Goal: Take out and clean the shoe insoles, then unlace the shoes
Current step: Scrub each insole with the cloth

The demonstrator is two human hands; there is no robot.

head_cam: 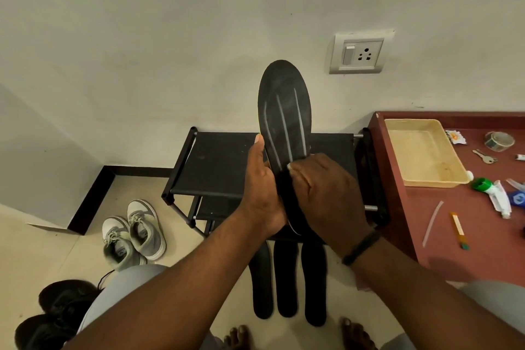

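A black insole (pixel 284 111) is held upright above the black shoe rack (pixel 218 162), toe end up. Its lower left edge is clasped by the left hand (pixel 262 193), thumb laid along the edge. The right hand (pixel 324 193) is curled over the heel end; what its grip pinches cannot be told. Three more insoles (pixel 287 278) lie on the floor nearer, with grey sneakers (pixel 133 233) and black shoes (pixel 56 312) at the left.

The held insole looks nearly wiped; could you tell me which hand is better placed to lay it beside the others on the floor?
Probably the left hand: it grips the insole along its edge, while the right hand is wrapped over the lower part. Three insoles on the floor lie directly below.
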